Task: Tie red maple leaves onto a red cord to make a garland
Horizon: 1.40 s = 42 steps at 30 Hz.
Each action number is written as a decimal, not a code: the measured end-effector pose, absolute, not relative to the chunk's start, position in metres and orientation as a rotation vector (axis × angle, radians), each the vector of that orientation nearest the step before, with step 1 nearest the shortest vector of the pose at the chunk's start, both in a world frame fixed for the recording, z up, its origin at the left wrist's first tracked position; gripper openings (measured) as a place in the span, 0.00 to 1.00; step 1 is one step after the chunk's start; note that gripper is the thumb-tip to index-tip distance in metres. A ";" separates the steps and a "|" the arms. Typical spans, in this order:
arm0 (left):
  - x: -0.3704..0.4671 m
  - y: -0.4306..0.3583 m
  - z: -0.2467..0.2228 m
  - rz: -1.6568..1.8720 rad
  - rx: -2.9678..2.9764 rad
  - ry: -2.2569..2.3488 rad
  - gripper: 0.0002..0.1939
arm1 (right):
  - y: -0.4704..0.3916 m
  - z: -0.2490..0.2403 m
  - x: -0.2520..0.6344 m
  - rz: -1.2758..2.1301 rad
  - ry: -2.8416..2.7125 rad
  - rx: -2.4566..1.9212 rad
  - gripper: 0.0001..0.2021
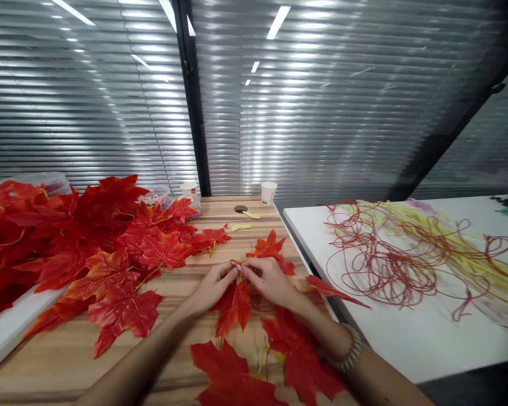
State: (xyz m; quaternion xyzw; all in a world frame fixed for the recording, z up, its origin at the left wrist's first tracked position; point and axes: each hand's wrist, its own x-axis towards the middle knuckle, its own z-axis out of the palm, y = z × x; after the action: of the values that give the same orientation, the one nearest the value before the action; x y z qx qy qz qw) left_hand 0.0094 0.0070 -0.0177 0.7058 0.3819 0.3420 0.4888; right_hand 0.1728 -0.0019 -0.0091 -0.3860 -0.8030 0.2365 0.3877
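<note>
A red-orange artificial maple leaf (236, 309) is held just above the striped wood-grain table (173, 344), between and below the two hands. Its long axis runs nearly along the line of sight: the stem end is directed away from the wearer, and the lobed tips point back toward the wearer, slightly leftward. At the stem end, thumb and fingers of the left hand (215, 286) are pinched together; those of the right hand (267, 277) are likewise closed at the same spot, the fingertips of both nearly meeting. A small loop of thin dark-red cord (234, 262) is seen above the fingertips; which fingers clamp cord and which clamp stem cannot be told.

Beyond the right hand, an orange-red leaf (271, 246) is noted. Nearer the wearer, two broad red leaves with yellow stems are laid: one at centre (226, 372), one partly covered by the right forearm (298, 352). A beaded bracelet (350, 351) is worn on that arm. To the left, a large heap of red maple leaves (88, 225) is spread. At the far edge, a white paper cup (268, 193) is stood upright. On the white table (406, 344) at right, a loose tangle of red cord (372, 265) is observed beside a pale-yellow bundle of strands (452, 234).
</note>
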 end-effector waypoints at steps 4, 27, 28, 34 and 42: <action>0.009 0.007 -0.019 0.809 1.727 0.949 0.15 | -0.001 -0.009 0.174 0.592 -2.068 -0.989 0.13; 0.009 0.005 -0.013 0.745 1.855 1.010 0.16 | -0.001 -0.005 0.175 0.593 -2.099 -1.020 0.14; 0.008 0.005 -0.014 0.742 1.860 1.011 0.16 | -0.001 -0.005 0.175 0.593 -2.100 -1.022 0.14; 0.009 0.004 -0.015 0.716 1.873 1.019 0.16 | 0.000 -0.006 0.176 0.617 -2.104 -1.026 0.14; 0.010 0.004 -0.015 0.697 1.897 1.009 0.15 | 0.000 -0.007 0.177 0.644 -2.110 -1.034 0.14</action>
State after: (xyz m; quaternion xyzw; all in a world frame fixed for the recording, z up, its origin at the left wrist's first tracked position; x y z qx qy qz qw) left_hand 0.0096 0.0036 -0.0151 0.7595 0.4037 0.2789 0.4271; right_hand 0.1768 0.0001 -0.0069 -0.3981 -0.8129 0.2480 0.3453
